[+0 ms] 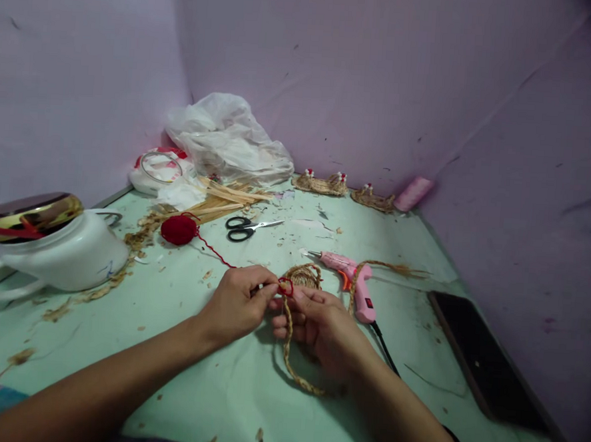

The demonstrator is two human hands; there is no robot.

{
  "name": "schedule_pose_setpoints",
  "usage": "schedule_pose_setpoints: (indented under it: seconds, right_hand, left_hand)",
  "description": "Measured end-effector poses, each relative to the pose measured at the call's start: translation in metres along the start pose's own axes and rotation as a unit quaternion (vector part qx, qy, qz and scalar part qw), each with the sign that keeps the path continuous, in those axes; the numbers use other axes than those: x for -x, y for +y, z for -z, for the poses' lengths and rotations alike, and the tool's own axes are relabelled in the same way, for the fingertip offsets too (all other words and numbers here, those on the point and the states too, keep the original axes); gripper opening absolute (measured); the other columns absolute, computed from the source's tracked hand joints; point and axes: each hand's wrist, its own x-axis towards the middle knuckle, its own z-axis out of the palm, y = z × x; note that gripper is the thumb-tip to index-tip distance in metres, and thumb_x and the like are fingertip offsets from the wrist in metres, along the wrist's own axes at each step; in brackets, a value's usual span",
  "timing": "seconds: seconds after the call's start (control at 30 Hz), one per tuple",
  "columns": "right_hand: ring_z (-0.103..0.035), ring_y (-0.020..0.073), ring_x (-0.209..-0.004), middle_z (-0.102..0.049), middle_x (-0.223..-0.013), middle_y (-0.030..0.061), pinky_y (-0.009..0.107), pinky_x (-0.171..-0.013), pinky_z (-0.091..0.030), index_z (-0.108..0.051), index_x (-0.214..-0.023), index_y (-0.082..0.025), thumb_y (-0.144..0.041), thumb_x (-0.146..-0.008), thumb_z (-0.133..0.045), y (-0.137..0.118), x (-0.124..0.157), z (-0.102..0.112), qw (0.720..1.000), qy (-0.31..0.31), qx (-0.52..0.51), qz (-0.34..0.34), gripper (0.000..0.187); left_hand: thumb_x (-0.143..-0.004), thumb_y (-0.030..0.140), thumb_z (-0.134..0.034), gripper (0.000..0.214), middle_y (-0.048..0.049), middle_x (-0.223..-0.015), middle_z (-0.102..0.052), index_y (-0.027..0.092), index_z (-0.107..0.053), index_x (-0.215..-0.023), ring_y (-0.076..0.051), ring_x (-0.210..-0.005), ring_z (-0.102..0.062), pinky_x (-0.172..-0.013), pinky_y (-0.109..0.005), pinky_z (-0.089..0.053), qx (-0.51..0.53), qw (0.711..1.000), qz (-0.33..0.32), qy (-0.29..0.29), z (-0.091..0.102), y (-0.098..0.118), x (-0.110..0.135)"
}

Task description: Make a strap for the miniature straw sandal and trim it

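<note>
Pinches red yarn loop (pixel 286 286) on braided cord (pixel 286 346) with left hand (pixel 240 299) and right hand (pixel 326 324), just left of the glue gun (pixel 365 302). Trails yarn to red ball (pixel 179 229), farther left of the gun.

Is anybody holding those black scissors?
No, the scissors lie on the table, beyond the left hand and apart from it.

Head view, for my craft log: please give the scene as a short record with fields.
Left hand: pinched at the red yarn loop
Right hand: gripping braided cord beside the loop
Yarn ball: red, partly unwound, left of the scissors
Glue gun: pink, lying beyond the right hand
Phone: dark, flat, on the right
</note>
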Motion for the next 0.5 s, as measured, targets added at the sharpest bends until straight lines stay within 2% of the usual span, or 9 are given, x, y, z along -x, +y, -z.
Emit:
schedule_pose_setpoints:
  seconds: [0.07,0.1,0.2,0.23,0.27,0.3,0.37,0.4,0.5]
  right_hand:
    - [-0.054,0.0062,-0.045,-0.064,-0.064,0.0016,0.022,-0.051,-0.050,-0.067,-0.077,-0.011,-0.029,-0.057,-0.077,-0.001,-0.001,0.002,1.000,0.000,0.007,0.009,0.029]
    - [-0.052,0.0052,-0.043,-0.063,-0.062,0.0001,0.021,-0.049,-0.050,-0.066,-0.076,-0.011,-0.028,-0.056,-0.078,-0.001,-0.001,0.003,1.000,0.008,0.013,0.019,0.028]
    - [-0.050,0.0049,-0.041,-0.061,-0.057,-0.0016,0.020,-0.045,-0.050,-0.063,-0.070,-0.012,-0.028,-0.054,-0.078,0.000,-0.001,0.004,0.998,0.034,0.028,0.035,0.027]
    - [-0.050,0.0052,-0.041,-0.061,-0.056,-0.0016,0.021,-0.044,-0.049,-0.063,-0.069,-0.012,-0.029,-0.054,-0.078,0.000,-0.001,0.004,0.998,0.036,0.033,0.035,0.027]
    - [-0.050,0.0055,-0.040,-0.061,-0.056,-0.0016,0.021,-0.043,-0.049,-0.062,-0.069,-0.012,-0.029,-0.054,-0.077,0.000,-0.001,0.003,0.998,0.035,0.040,0.035,0.028]
    - [-0.049,0.0056,-0.040,-0.060,-0.055,-0.0019,0.021,-0.042,-0.049,-0.062,-0.070,-0.012,-0.029,-0.054,-0.077,0.000,-0.001,0.003,0.998,0.036,0.047,0.036,0.028]
    - [-0.047,0.0055,-0.039,-0.058,-0.053,-0.0026,0.020,-0.040,-0.048,-0.062,-0.070,-0.012,-0.028,-0.054,-0.075,0.000,0.000,0.002,0.996,0.045,0.058,0.043,0.027]
    - [-0.046,0.0054,-0.039,-0.058,-0.053,-0.0028,0.020,-0.040,-0.047,-0.062,-0.070,-0.012,-0.028,-0.055,-0.074,-0.001,0.000,0.002,0.996,0.051,0.060,0.048,0.025]
    - [-0.045,0.0053,-0.040,-0.057,-0.053,-0.0027,0.019,-0.039,-0.046,-0.061,-0.068,-0.012,-0.026,-0.056,-0.073,-0.004,0.000,0.004,0.995,0.069,0.047,0.059,0.022]
  left_hand:
    - [-0.078,0.020,-0.050,0.019,-0.0013,-0.062,-0.061,0.014,-0.063,-0.065,-0.011,-0.060,-0.053,-0.058,-0.022,-0.041,-0.004,1.000,-0.009,0.006,0.002,0.000,0.000]
    - [-0.079,0.022,-0.050,0.020,-0.0018,-0.063,-0.061,0.014,-0.063,-0.066,-0.011,-0.059,-0.052,-0.057,-0.022,-0.040,-0.001,0.999,-0.005,0.031,0.003,-0.001,0.000]
    - [-0.080,0.024,-0.049,0.021,-0.0049,-0.082,-0.065,0.012,-0.063,-0.089,-0.009,-0.058,-0.051,-0.055,-0.021,-0.041,0.007,0.993,0.009,0.120,0.007,-0.002,-0.002]
    - [-0.079,0.023,-0.049,0.025,-0.0060,-0.091,-0.065,0.013,-0.061,-0.098,-0.008,-0.057,-0.050,-0.055,-0.021,-0.041,0.009,0.994,0.005,0.112,0.008,-0.002,-0.002]
    - [-0.079,0.022,-0.049,0.028,-0.0065,-0.098,-0.064,0.014,-0.060,-0.104,-0.008,-0.056,-0.050,-0.056,-0.021,-0.042,0.013,0.997,-0.004,0.078,0.009,-0.002,-0.003]
    - [-0.078,0.021,-0.050,0.030,-0.0062,-0.100,-0.064,0.015,-0.060,-0.105,-0.008,-0.057,-0.051,-0.057,-0.021,-0.043,0.016,0.999,-0.016,0.028,0.010,-0.002,-0.004]
    - [-0.078,0.019,-0.049,0.025,-0.0046,-0.092,-0.066,0.016,-0.064,-0.097,-0.009,-0.062,-0.054,-0.061,-0.022,-0.044,0.021,0.998,-0.031,-0.051,0.012,-0.001,-0.005]
    - [-0.078,0.019,-0.049,0.022,-0.0039,-0.085,-0.067,0.016,-0.066,-0.090,-0.011,-0.066,-0.056,-0.064,-0.022,-0.044,0.022,0.997,-0.031,-0.066,0.014,-0.001,-0.006]
    - [-0.077,0.021,-0.049,0.019,-0.0027,-0.070,-0.065,0.014,-0.066,-0.075,-0.012,-0.065,-0.056,-0.061,-0.022,-0.042,0.008,0.999,-0.004,-0.037,0.019,-0.001,-0.008]
